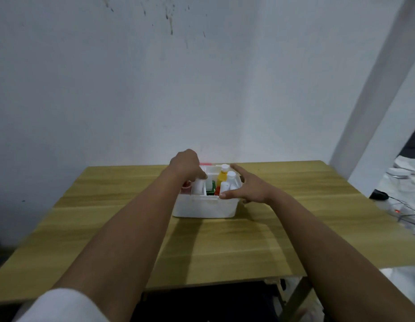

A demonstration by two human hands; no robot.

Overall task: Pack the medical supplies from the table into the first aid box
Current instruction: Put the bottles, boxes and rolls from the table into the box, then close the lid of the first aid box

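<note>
A white first aid box [203, 208] stands at the far middle of the wooden table [225, 240]. Inside it I see a yellow bottle with a white cap [222, 176], a white bottle [230, 181], a green item [210, 189] and something red [217, 190]. My left hand [186, 165] reaches over the box's left part, its fingers closed on a white bottle [197, 186] standing in the left compartment. My right hand [246, 187] has its fingers spread, the thumb on the box's front rim and the fingers along its right side.
A white wall rises right behind the table. To the right, beyond the table's edge, lie cables, a dark round object [379, 195] and white clutter [404, 173]. A red and white thing [186, 185] shows just left of the box, partly hidden.
</note>
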